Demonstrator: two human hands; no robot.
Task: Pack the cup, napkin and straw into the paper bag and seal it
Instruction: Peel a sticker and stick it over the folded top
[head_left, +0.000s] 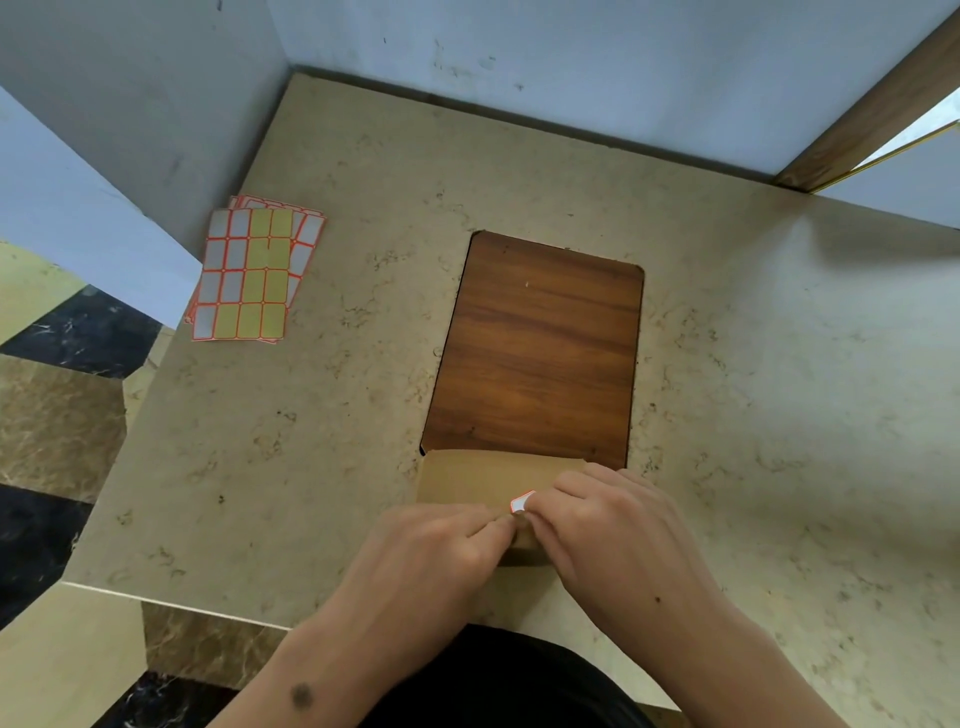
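The brown paper bag (475, 478) lies near the front edge of the table with its top folded over toward me. A small white sticker with a red border (521, 501) sits at the fold. My right hand (613, 525) pinches this sticker against the bag. My left hand (441, 545) has its fingers curled on the folded edge right beside it, fingertips meeting the right hand's. Both hands hide the bag's lower part. Cup, napkin and straw are not visible.
Sheets of red-bordered white and yellow stickers (254, 270) lie at the table's left edge. A dark wooden inset panel (540, 348) fills the middle of the beige stone table (753, 415). Grey walls close off the back and left.
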